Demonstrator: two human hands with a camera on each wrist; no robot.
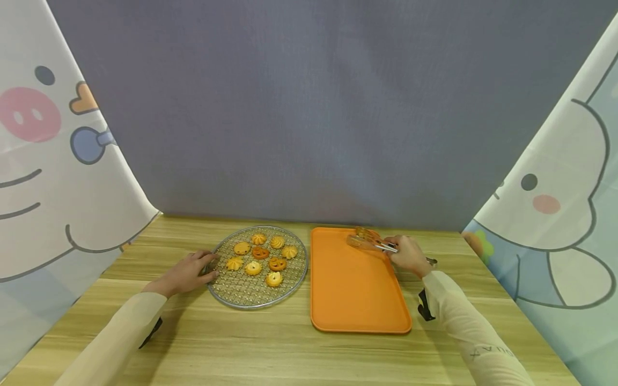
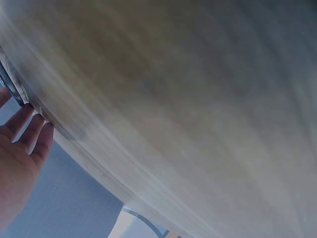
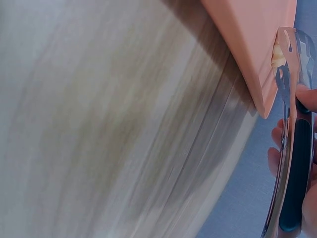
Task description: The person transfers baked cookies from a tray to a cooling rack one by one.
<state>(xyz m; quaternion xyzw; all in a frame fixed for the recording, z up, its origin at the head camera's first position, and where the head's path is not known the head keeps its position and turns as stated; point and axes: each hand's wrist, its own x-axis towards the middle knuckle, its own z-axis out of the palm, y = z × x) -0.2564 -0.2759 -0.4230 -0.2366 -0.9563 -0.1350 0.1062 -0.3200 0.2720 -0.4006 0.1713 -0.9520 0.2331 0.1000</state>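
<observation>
On the wooden bench (image 1: 270,332): round wire rack (image 1: 289,281), left of centre, bearing nine cookies (image 1: 260,253) in a loose cluster. Left hand (image 1: 185,273), grip released, fingers straight, resting at the rack's left rim. Orange tray (image 1: 354,297) just right of the rack, apart from it. Right hand (image 1: 409,255) at the tray's far right corner, grip clenched on tongs (image 1: 369,242), whose tips pinch one cookie (image 1: 363,232) over the tray's far end.
</observation>
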